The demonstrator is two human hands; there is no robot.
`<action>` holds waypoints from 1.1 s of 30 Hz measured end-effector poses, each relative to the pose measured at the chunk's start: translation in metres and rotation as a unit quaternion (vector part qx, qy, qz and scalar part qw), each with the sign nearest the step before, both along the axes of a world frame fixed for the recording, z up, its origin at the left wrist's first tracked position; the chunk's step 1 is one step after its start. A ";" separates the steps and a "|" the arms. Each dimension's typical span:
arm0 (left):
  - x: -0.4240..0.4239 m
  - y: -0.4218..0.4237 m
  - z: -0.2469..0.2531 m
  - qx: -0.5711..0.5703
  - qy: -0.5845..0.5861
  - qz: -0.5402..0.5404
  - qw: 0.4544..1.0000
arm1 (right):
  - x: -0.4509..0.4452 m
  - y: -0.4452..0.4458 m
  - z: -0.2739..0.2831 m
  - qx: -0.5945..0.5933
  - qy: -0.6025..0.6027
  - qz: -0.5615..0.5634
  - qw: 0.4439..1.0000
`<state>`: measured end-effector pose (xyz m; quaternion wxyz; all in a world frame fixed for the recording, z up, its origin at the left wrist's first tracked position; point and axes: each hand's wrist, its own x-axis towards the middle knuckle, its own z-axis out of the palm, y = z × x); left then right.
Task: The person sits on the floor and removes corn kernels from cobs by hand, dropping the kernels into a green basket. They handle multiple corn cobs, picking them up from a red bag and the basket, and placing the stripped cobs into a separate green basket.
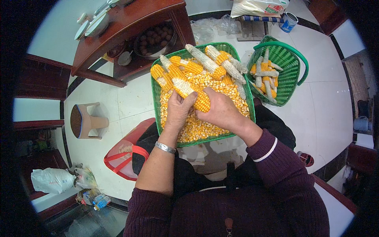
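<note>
Both hands hold one partly shelled ear of corn (189, 89) above a green woven basket (156, 118). My left hand (180, 109) grips its side, the thumb lying against the kernels. Around the ear's near end my right hand (217, 106) is closed. Loose yellow kernels (201, 133) fill the basket beneath my hands. Several partly shelled ears (189, 65) and mostly bare corncobs (205, 60) rest on the kernels at the far side.
A green handled basket (288, 86) with cobs and ears stands at the right. A wooden cabinet (133, 17) is at the upper left, a stool (88, 121) at the left. A red-trimmed bag (124, 154) lies by my left leg. A blue can (288, 22) stands farther back.
</note>
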<state>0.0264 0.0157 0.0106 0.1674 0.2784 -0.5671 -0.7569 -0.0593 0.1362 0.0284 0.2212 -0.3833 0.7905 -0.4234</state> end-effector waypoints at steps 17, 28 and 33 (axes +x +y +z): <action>0.003 -0.007 -0.010 0.090 0.028 0.003 0.996 | 0.000 0.001 -0.001 0.006 0.036 0.004 0.999; 0.004 -0.011 -0.024 0.106 0.035 -0.020 0.994 | 0.002 0.001 0.000 0.046 0.093 0.013 0.994; 0.004 -0.007 -0.021 0.113 0.049 -0.025 0.992 | 0.002 0.001 0.002 0.052 0.104 0.013 0.993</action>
